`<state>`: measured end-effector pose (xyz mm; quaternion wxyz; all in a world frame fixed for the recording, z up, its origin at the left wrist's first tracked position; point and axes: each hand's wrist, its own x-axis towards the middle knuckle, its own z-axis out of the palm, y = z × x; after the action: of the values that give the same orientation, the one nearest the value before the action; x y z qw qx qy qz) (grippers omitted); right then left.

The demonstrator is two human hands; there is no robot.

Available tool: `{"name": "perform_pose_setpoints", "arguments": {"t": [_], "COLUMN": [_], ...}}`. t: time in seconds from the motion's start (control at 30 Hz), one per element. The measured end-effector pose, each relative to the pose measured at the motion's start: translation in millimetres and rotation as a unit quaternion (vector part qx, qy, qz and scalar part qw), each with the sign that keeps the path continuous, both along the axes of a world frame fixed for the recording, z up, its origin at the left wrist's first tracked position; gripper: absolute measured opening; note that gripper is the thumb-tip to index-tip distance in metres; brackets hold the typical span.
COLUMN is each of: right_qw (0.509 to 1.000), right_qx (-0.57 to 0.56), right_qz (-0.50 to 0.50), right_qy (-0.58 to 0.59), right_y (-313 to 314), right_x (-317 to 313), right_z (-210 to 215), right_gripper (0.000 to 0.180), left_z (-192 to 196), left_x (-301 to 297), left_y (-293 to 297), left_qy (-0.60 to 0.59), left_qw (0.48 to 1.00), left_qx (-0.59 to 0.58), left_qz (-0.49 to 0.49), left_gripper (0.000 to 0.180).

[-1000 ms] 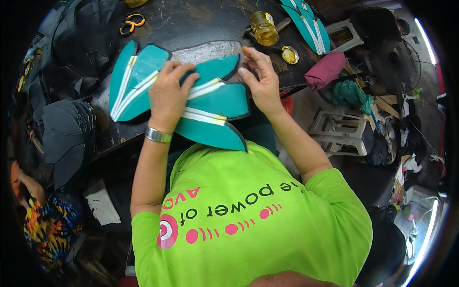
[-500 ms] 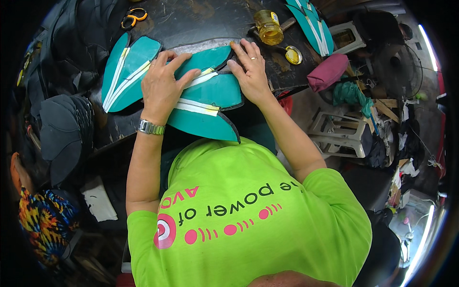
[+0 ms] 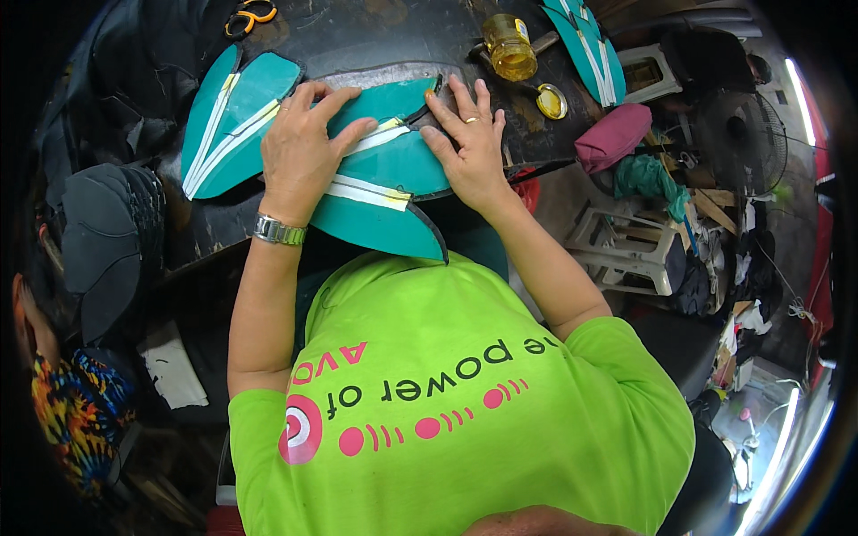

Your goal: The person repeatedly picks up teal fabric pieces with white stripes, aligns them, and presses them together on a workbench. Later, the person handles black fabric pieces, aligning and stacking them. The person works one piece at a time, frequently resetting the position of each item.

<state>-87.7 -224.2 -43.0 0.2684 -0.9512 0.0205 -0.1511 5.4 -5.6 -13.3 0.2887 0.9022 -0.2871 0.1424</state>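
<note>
Left hand (image 3: 308,150): grip is released, fingers spread on the green piece (image 3: 389,95) | Right hand (image 3: 469,147): grip is also released, index finger touching the piece's dark edge (image 3: 416,116) | Place: piece lies on the worktop (image 3: 375,34), under and between both hands, long axis running left to right; right hand is nearer to this edge

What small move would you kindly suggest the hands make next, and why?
Perhaps the right hand should press along the black edging of the teal panel, since that hand lies at the edge while the left hand rests on the panel.
</note>
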Motion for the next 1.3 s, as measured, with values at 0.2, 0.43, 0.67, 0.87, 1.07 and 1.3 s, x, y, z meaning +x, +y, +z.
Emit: {"name": "perform_pose_setpoints", "arguments": {"t": [0.2,0.43,0.67,0.87,1.07,1.3], "right_qw": [0.991,0.978,0.954,0.96,0.979,0.97], "right_qx": [-0.115,-0.166,-0.233,-0.213,-0.138,-0.166], "right_qz": [0.059,0.1,0.106,0.098,0.047,0.093], "right_qy": [-0.045,-0.081,-0.153,-0.152,-0.144,-0.148], "right_y": [4.5,6.6,10.8,13.1,17.3,10.7], "right_x": [-4.1,-1.3,1.7,-2.3,-1.0,-0.9], "right_z": [5.8,17.8,23.0,20.0,12.8,10.0], "right_gripper": [0.053,0.041,0.035,0.031,0.034,0.031], "left_z": [-0.9,-2.2,10.1,24.8,13.4,10.5], "left_x": [1.7,0.6,-7.0,-78.4,-96.1,-105.7], "left_y": [-0.5,-0.4,8.4,49.1,72.3,61.4], "left_qy": [0.0,-0.002,-0.197,0.22,0.375,0.417], "left_qw": [1.0,1.0,0.979,0.968,0.925,0.846], "left_qx": [0.002,0.002,-0.041,-0.072,-0.046,-0.33], "left_qz": [-0.006,-0.002,-0.033,-0.092,-0.023,-0.042], "left_gripper": [0.043,0.041,0.033,0.021,0.021,0.023]}}
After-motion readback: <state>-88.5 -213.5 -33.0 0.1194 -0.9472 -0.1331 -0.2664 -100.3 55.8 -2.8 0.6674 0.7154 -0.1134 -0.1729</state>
